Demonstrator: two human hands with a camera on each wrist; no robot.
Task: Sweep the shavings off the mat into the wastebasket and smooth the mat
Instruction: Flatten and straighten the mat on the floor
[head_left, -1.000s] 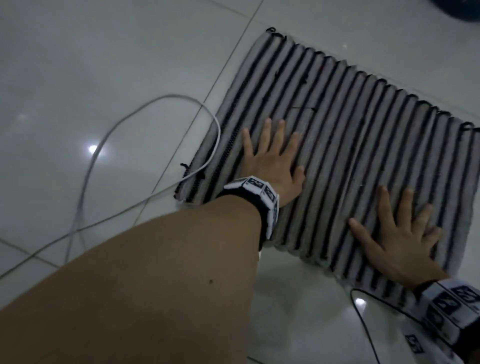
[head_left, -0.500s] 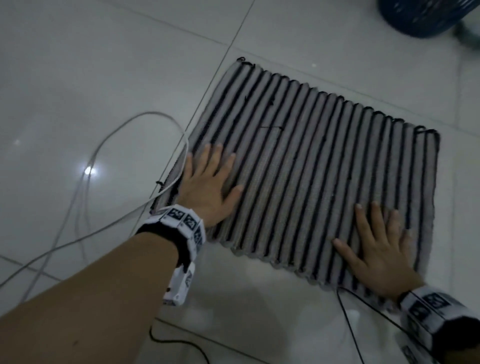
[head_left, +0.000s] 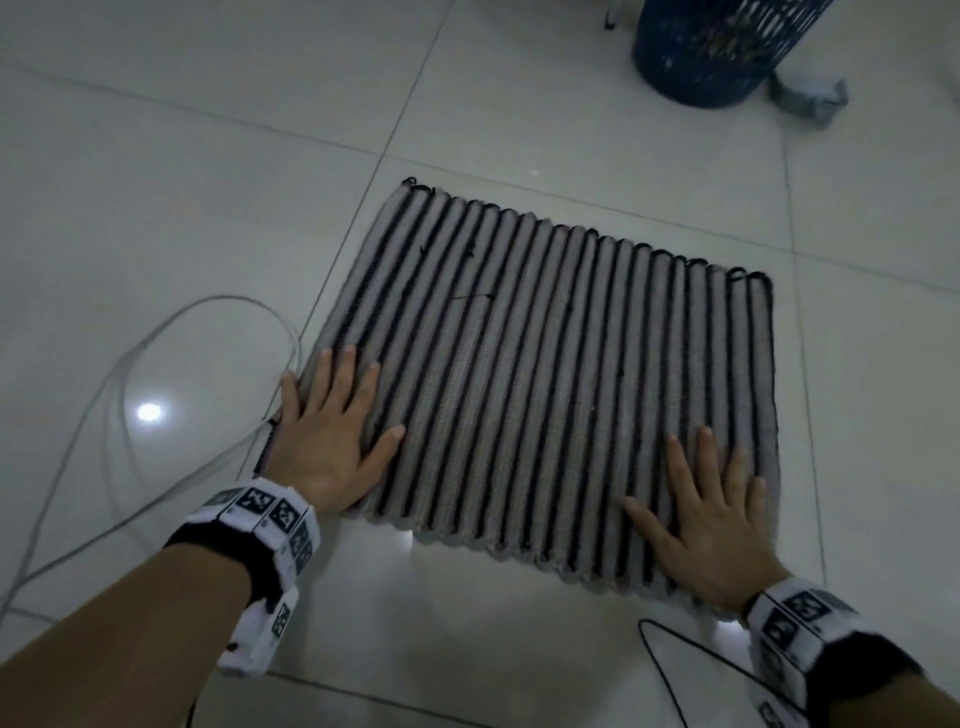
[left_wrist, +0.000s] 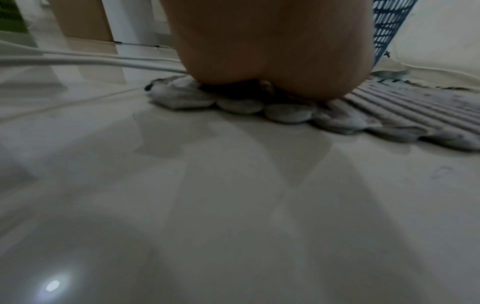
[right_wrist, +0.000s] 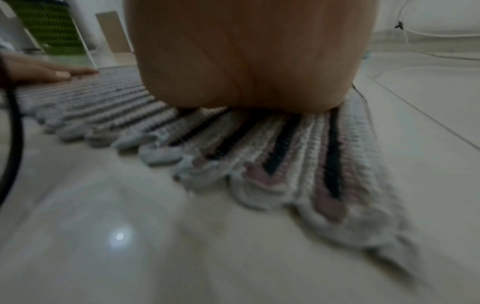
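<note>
Left hand (head_left: 327, 441) lies flat with fingers (head_left: 340, 379) straight and spread, pressing the near left corner of the mat (head_left: 545, 374). Right hand (head_left: 711, 525) presses the near right corner the same way, fingers splayed. The mat lies flat on the tiled floor (head_left: 156, 182), its dark and pale stripes running away from the person, its longer side running left to right. A blue perforated wastebasket (head_left: 711, 52) stands beyond the far right corner, well apart; scraps show inside, too blurred to identify. A white cable (head_left: 104, 395) loops just left of the mat.
</note>
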